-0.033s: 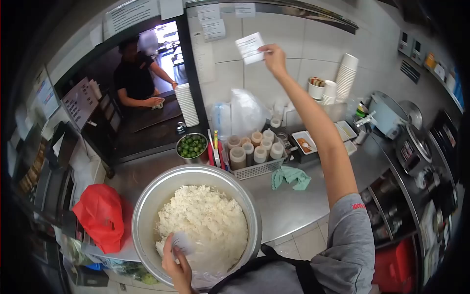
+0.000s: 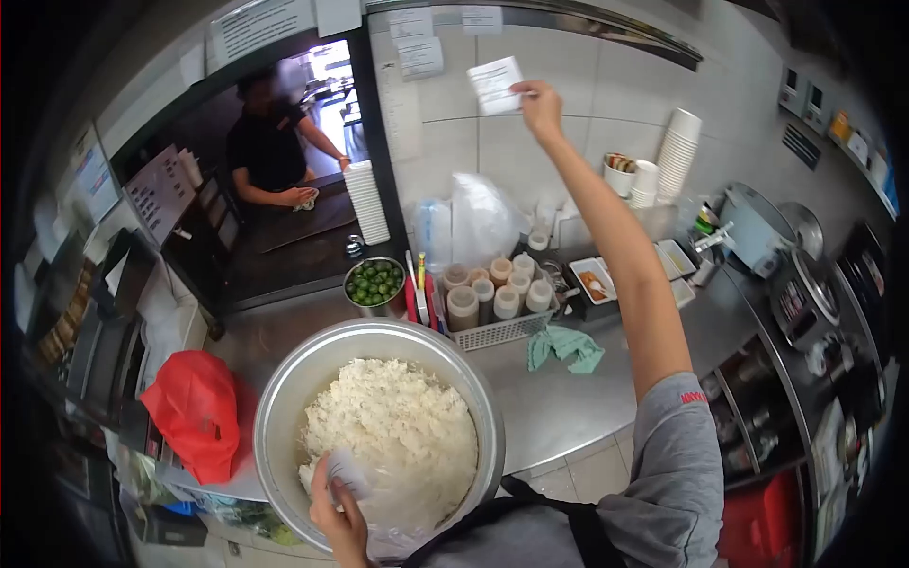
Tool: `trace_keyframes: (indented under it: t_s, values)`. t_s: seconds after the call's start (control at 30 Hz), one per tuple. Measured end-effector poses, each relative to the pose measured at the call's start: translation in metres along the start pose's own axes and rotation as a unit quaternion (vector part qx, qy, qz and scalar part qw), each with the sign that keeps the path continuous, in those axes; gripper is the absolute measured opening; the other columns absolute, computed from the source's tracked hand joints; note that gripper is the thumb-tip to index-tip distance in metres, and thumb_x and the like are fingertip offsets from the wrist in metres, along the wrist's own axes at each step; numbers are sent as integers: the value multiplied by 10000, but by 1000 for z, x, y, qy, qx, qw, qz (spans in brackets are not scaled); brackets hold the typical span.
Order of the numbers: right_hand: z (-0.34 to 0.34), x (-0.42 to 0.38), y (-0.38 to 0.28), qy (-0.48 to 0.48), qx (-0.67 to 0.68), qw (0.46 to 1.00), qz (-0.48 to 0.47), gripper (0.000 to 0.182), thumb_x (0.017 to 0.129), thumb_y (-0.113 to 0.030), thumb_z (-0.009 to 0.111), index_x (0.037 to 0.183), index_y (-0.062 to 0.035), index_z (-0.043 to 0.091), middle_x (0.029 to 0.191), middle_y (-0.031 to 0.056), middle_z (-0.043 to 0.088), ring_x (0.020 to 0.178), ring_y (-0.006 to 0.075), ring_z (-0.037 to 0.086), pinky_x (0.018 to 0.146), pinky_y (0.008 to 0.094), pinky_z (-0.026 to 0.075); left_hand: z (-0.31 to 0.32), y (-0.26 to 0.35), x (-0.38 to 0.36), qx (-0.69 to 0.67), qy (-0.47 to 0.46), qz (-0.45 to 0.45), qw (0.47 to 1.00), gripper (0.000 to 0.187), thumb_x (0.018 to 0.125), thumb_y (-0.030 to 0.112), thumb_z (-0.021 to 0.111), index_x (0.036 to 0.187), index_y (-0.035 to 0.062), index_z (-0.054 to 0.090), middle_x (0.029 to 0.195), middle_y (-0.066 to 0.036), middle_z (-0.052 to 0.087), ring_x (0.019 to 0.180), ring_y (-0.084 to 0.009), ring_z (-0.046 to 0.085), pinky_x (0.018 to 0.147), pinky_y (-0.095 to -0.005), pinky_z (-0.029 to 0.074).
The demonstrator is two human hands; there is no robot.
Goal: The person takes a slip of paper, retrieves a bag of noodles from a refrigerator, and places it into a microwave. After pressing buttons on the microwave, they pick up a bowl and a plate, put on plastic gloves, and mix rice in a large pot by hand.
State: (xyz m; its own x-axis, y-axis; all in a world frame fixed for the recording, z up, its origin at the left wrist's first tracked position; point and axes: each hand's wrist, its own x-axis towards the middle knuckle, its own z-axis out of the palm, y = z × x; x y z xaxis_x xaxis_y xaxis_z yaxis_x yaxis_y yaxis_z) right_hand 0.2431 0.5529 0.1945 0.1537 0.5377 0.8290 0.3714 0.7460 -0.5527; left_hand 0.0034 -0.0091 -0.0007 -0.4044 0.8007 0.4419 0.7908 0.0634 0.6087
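In the head view, the right hand (image 2: 542,112) is raised at the upper middle of the frame, its thumb and fingers pinched together on one edge of a square white paper slip with printed lines (image 2: 492,85). This slip shows against the pale wall tiles, below the long metal rail (image 2: 606,33); whether it touches the tiles, I cannot tell. Other printed white papers (image 2: 420,57) are already up on the wall at its left, near the rail, while this one is in the fingers and not put up.

At the lower middle, the left hand (image 2: 338,519) has a second, smaller white slip (image 2: 348,473) clamped between thumb and fingers, over the wide round silver metal pot (image 2: 379,331). That slip, too, is not let go. The pot holds a broad mound of cooked white rice (image 2: 393,417), with neither hand working in it.

Just beyond the pot are a metal bowl of small green limes (image 2: 373,281) and a grey perforated basket of bottles (image 2: 500,331), with a crumpled pale green cloth (image 2: 565,348) beside it.
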Motion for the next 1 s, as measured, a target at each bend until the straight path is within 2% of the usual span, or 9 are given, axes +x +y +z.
trace_keyframes:
  t_s: [0.13, 0.3, 0.43, 0.53, 0.63, 0.67, 0.73, 0.9, 1.0]
  values:
    - [15, 73, 41, 89, 17, 996, 14, 306, 636, 50, 484, 800, -94, 697, 837, 152, 638, 790, 281, 601, 771, 331, 451, 33, 23, -5, -56, 165, -104, 979, 529, 834, -22, 469, 1326, -6, 274, 1373, -160, 297, 1157, -301, 431, 925, -329, 360]
    - [33, 152, 79, 89, 5, 994, 62, 320, 627, 2, 508, 861, -102, 698, 905, 145, 648, 874, 293, 603, 831, 320, 439, 71, 62, -11, 123, 367, -88, 918, 620, 834, -2, 515, 1365, 40, 198, 1373, -175, 266, 1223, -315, 328, 953, -436, 335]
    - [40, 201, 89, 54, -9, 997, 51, 331, 630, -22, 512, 890, -114, 696, 923, 136, 653, 925, 286, 600, 860, 316, 432, 78, 72, -21, -13, 339, -163, 926, 467, 848, -10, 498, 1295, 28, 367, 1256, -173, 430, 938, -263, 554, 754, -315, 473]
    - [47, 223, 76, 22, 64, 990, 124, 374, 674, -18, 495, 1009, -80, 650, 1030, 123, 626, 983, 244, 579, 864, 281, 412, 57, 92, -20, 165, 240, -154, 944, 319, 848, -20, 493, 1166, -1, 518, 1101, -158, 546, 835, -204, 571, 700, -280, 470]
    - [67, 241, 73, 81, 24, 984, 158, 390, 707, -20, 525, 1092, -10, 584, 1107, 119, 592, 1033, 251, 552, 897, 289, 389, 55, 100, -20, 153, 300, -168, 927, 294, 824, -26, 503, 1111, 0, 562, 988, -139, 610, 803, -231, 581, 698, -294, 453]
    - [103, 290, 108, 28, -234, 954, 183, 485, 702, -168, 591, 1175, -86, 523, 1337, 247, 313, 1271, 423, 218, 1033, 470, 229, 52, 101, -26, 173, 314, -157, 920, 318, 813, -26, 513, 1126, 8, 555, 990, -140, 618, 791, -254, 587, 707, -309, 450]
    - [83, 218, 22, 160, 136, 963, 167, 675, 711, -249, 640, 1278, -36, 344, 1365, 318, -25, 1270, 490, 55, 1038, 521, 165, 44, 109, -32, 201, 311, -179, 911, 332, 799, -36, 523, 1120, 33, 570, 987, -134, 622, 726, -244, 566, 659, -313, 444]
    - [110, 160, -138, 109, 372, 920, 47, 795, 705, -161, 639, 1345, -117, 168, 1357, 291, 20, 1244, 422, 166, 971, 517, 262, -13, 104, -84, 179, 337, -199, 903, 453, 745, -96, 495, 1181, 26, 516, 1102, -161, 564, 979, -308, 546, 816, -344, 442]
    - [86, 72, -280, 41, 541, 840, 11, 817, 714, -101, 617, 1364, -185, 128, 1376, 240, 49, 1238, 365, 216, 937, 500, 308, -59, 83, -136, 238, 378, -171, 878, 532, 698, -119, 500, 1208, 32, 492, 1066, -209, 541, 829, -315, 581, 714, -351, 470]
